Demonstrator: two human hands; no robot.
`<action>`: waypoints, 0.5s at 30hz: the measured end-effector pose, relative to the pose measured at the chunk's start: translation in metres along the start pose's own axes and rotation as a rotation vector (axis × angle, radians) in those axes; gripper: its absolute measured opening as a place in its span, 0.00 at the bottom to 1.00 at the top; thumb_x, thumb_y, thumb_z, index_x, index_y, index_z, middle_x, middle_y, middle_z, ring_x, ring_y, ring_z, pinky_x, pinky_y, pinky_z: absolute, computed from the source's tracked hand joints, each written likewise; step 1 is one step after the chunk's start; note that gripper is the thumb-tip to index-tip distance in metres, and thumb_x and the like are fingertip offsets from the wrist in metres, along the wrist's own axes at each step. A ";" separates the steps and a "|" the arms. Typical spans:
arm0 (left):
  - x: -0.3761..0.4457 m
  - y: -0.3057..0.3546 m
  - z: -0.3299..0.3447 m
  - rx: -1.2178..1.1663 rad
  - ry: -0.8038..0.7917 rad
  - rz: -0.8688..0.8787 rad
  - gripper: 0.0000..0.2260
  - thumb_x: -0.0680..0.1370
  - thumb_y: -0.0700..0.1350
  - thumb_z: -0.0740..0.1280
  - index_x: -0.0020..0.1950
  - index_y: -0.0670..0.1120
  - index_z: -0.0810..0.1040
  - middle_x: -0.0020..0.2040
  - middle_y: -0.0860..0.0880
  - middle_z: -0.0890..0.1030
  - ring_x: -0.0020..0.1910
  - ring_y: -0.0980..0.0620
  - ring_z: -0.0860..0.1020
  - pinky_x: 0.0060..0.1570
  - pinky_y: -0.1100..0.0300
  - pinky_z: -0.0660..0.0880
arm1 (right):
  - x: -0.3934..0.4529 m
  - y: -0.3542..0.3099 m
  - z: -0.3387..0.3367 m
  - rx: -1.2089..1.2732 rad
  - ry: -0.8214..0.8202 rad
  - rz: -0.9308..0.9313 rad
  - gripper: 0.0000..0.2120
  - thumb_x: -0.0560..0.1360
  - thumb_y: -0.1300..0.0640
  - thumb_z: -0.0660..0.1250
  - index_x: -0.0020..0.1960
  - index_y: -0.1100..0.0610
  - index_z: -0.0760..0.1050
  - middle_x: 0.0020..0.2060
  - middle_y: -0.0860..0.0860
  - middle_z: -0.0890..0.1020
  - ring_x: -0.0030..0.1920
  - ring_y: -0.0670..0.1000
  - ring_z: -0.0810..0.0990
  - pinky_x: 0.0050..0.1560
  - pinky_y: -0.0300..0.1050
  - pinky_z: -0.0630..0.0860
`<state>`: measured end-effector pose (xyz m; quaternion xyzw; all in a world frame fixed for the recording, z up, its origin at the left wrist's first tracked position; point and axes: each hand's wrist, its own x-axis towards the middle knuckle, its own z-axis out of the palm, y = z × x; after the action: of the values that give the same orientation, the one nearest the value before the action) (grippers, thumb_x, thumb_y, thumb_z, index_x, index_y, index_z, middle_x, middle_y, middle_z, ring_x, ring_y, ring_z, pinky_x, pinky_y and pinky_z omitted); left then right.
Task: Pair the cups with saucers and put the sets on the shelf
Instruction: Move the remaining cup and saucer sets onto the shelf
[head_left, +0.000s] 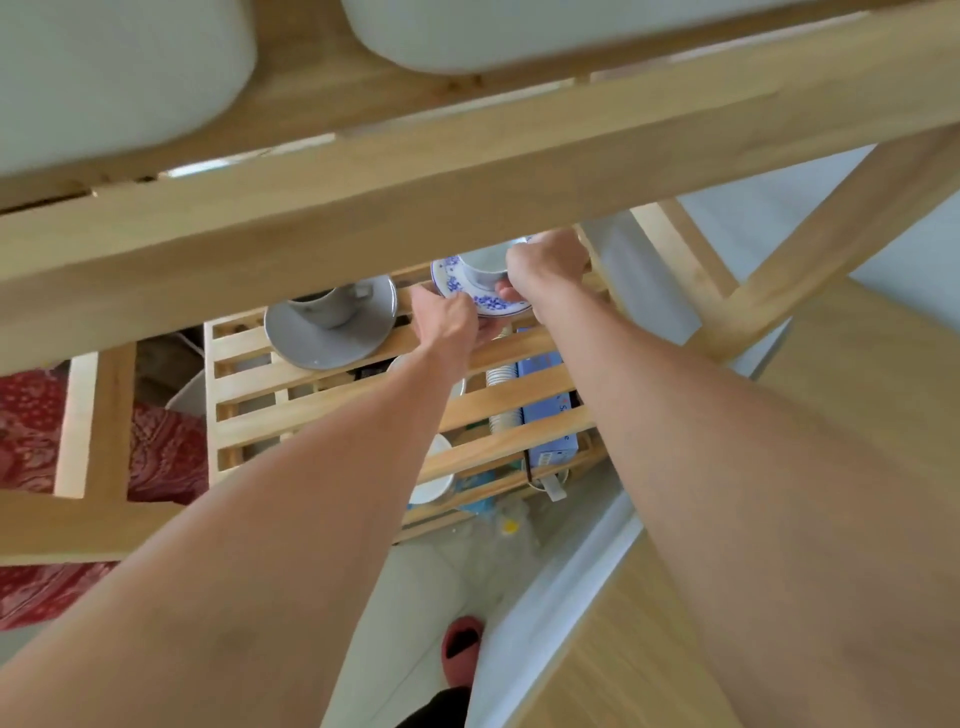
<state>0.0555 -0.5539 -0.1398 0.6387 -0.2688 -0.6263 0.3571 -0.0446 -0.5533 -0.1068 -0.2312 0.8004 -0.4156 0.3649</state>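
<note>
A blue-patterned white saucer (467, 291) with a white cup (485, 262) on it hangs just above the slatted wooden shelf (322, 387). My left hand (449, 322) grips the saucer's near edge from below. My right hand (545, 270) holds the saucer's right rim and touches the cup. To the left, a grey cup (330, 306) stands on a grey saucer (332, 338) on the same shelf. A thick wooden beam of the upper shelf hides the cups' tops.
The upper shelf beam (363, 208) crosses the view, with two white tubs (104, 67) on it. Below the slats lie a blue box (550, 415), stacked paper cups (503, 395) and white dishes (436, 473). A wooden tabletop (675, 649) is at the right, red patterned cloth (31, 431) at the left.
</note>
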 end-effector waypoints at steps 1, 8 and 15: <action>0.001 0.000 0.000 0.010 0.007 0.008 0.12 0.79 0.32 0.61 0.59 0.45 0.68 0.62 0.38 0.79 0.43 0.40 0.87 0.37 0.49 0.86 | 0.001 -0.001 0.003 -0.007 -0.002 -0.007 0.16 0.74 0.69 0.57 0.58 0.71 0.77 0.34 0.63 0.83 0.30 0.57 0.84 0.33 0.49 0.84; -0.002 0.004 0.002 0.238 0.071 0.043 0.13 0.80 0.37 0.64 0.63 0.41 0.69 0.63 0.40 0.77 0.41 0.42 0.85 0.21 0.61 0.78 | -0.001 0.001 0.006 -0.063 0.031 -0.052 0.19 0.74 0.66 0.60 0.62 0.68 0.78 0.49 0.66 0.85 0.34 0.59 0.87 0.32 0.49 0.85; -0.004 0.003 0.001 0.252 0.066 0.044 0.13 0.80 0.38 0.65 0.61 0.43 0.66 0.64 0.39 0.76 0.49 0.39 0.86 0.18 0.64 0.75 | 0.007 0.005 0.014 -0.069 0.057 -0.086 0.15 0.78 0.59 0.62 0.61 0.66 0.77 0.51 0.65 0.84 0.46 0.63 0.87 0.46 0.57 0.85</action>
<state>0.0548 -0.5529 -0.1347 0.6928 -0.3477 -0.5580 0.2964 -0.0379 -0.5620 -0.1192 -0.2660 0.8135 -0.4097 0.3155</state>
